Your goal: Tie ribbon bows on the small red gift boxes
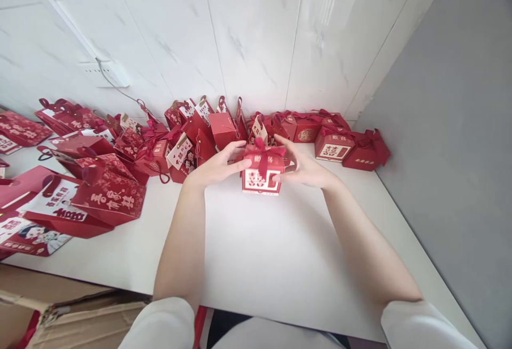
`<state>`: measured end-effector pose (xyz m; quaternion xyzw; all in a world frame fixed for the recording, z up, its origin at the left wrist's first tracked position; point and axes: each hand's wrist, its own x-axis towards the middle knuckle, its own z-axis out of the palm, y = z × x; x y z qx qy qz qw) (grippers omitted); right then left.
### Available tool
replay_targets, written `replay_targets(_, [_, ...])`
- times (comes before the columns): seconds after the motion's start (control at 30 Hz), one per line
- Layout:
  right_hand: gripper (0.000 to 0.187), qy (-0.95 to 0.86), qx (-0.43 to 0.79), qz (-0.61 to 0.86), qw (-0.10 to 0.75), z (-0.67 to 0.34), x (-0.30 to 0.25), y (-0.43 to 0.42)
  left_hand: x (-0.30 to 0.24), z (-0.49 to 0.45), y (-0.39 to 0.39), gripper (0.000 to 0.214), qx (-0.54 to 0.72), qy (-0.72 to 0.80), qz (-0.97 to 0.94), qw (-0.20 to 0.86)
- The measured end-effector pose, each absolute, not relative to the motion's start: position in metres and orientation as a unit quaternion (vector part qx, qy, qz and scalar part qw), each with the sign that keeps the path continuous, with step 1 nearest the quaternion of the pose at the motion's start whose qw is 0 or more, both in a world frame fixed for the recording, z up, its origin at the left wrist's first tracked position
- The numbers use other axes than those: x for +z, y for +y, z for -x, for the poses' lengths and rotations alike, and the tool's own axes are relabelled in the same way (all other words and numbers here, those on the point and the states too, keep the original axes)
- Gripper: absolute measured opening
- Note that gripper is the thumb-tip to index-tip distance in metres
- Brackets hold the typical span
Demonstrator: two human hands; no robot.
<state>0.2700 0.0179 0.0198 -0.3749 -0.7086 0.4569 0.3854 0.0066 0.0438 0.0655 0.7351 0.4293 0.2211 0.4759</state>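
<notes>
A small red gift box point(262, 181) with white-and-red print on its front and a dark red ribbon bow on top is held between both my hands, toward the back of the white table. My left hand point(224, 165) grips its left side, the thumb along the upper edge. On the opposite side my right hand point(306, 165) has its fingers and thumb curved round the box. Just behind it stand other red boxes, partly hidden by my hands. Right of my right hand sits a similar ribboned box point(334, 146).
Many red gift boxes point(114, 191) crowd the left of the white table point(256, 263) and line the tiled wall point(256, 29). A grey panel point(452, 125) bounds the right side. Below the table's left edge is an open cardboard carton point(88, 322). A cable point(114, 85) runs from the wall socket.
</notes>
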Motion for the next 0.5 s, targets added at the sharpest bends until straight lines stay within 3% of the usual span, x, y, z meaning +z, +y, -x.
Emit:
replay_targets(0.2, [0.08,-0.608,0.554,0.349,0.449,-0.275,0.037,0.013,0.068,-0.018,0.039,0.077,0.235,0.359,-0.71,0.558])
replay_targets(0.33, [0.065,-0.578,0.527,0.388,0.487,-0.266,0.038,0.012,0.066,-0.025,0.039,0.067,0.272,0.41,-0.659,0.569])
replay_targets(0.5, [0.07,-0.581,0.496,0.406,0.502,-0.238,0.034,0.012,0.057,-0.042,0.04,0.065,0.335,0.46,-0.592,0.57])
